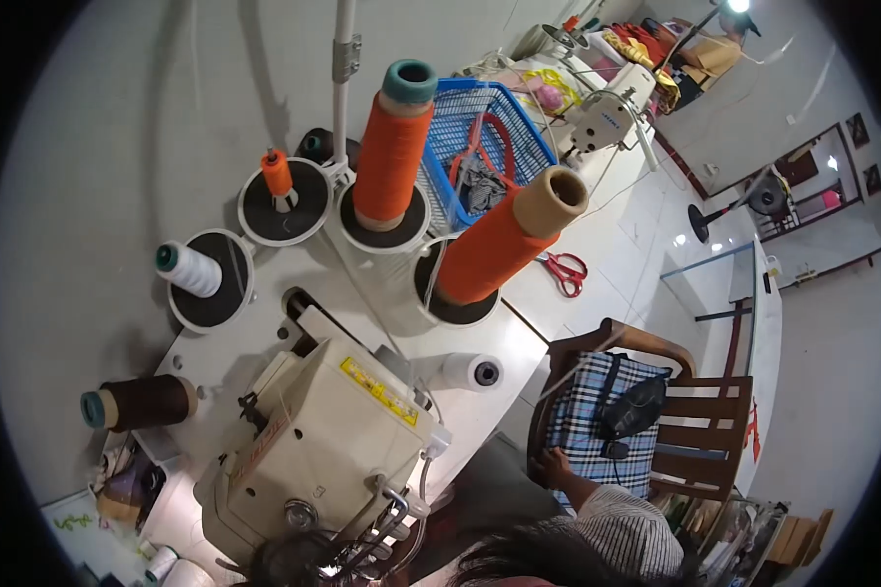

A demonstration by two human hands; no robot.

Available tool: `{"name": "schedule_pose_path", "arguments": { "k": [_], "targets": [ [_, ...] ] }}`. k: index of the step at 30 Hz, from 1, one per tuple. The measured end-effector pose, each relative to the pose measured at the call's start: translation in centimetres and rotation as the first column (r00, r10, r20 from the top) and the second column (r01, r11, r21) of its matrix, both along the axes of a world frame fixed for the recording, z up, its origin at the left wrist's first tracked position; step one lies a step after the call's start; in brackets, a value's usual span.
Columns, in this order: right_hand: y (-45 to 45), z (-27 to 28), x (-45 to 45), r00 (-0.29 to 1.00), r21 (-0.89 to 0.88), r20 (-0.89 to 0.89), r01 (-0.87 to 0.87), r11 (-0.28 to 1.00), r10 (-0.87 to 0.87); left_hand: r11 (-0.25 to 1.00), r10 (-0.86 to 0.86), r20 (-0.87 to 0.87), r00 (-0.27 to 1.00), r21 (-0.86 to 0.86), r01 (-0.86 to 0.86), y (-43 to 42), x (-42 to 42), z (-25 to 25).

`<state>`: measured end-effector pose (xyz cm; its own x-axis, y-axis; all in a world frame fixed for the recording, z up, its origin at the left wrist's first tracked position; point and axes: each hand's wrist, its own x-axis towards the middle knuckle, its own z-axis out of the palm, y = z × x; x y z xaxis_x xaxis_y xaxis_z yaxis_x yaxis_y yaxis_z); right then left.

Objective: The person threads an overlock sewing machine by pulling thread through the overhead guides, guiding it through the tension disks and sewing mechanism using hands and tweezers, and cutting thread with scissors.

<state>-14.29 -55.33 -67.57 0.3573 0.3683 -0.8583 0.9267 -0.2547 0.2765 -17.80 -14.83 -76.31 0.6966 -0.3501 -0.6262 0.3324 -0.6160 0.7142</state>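
Note:
My right hand [556,471], below a striped sleeve [628,528], rests at the near edge of a blue plaid cushion [582,401] on a wooden chair [703,445]. Its fingers look spread against the cloth, and I see nothing held in them. On the cushion lies a black pouch-like thing [636,406] with a strap, just beyond the hand. My left hand is out of sight. To the left stands a sewing machine [313,450] with its lamp lit, and dark hair covers part of the bottom edge.
Large orange thread cones [394,161] and smaller spools stand on a thread stand. A white cone [472,372] and a brown cone [147,402] lie on the table. Behind are a blue basket [440,98], red-handled scissors [566,275], another sewing machine [602,122] and a person [717,54].

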Motion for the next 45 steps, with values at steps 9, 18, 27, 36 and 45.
{"name": "schedule_pose_path", "arguments": {
  "k": [9, 18, 27, 36, 45],
  "targets": [
    [-4.4, -4.3, 0.8, 0.993, 0.092, -0.082, -0.081, 0.993, 0.088, 0.985, 0.150, 0.101, 0.983, 0.067, -0.158, 4.1, 2.9, -2.1],
    [-12.8, -17.0, 1.3, 0.495, -0.242, 0.192, -0.813, 0.529, 0.848, 0.928, 0.321, 0.209, 0.924, 0.125, -0.351, 9.8, 4.0, -0.3],
    [-12.9, -23.7, 6.7, 0.339, 0.397, 0.784, -0.918, 0.001, 0.521, 0.839, 0.470, 0.303, 0.829, 0.139, -0.526, 11.6, 0.4, -1.5],
    [-16.9, -21.0, 16.1, 0.735, 0.919, 0.053, -0.300, 0.255, 0.676, 0.506, 0.827, 0.227, 0.514, 0.098, -0.857, 1.8, -13.8, -3.7],
    [4.4, -10.2, 11.7, 0.707, 0.344, -0.701, 0.223, 0.912, 0.092, 0.327, 0.915, 0.230, 0.332, 0.060, -0.943, -4.1, -19.4, -3.8]
  ]
}}
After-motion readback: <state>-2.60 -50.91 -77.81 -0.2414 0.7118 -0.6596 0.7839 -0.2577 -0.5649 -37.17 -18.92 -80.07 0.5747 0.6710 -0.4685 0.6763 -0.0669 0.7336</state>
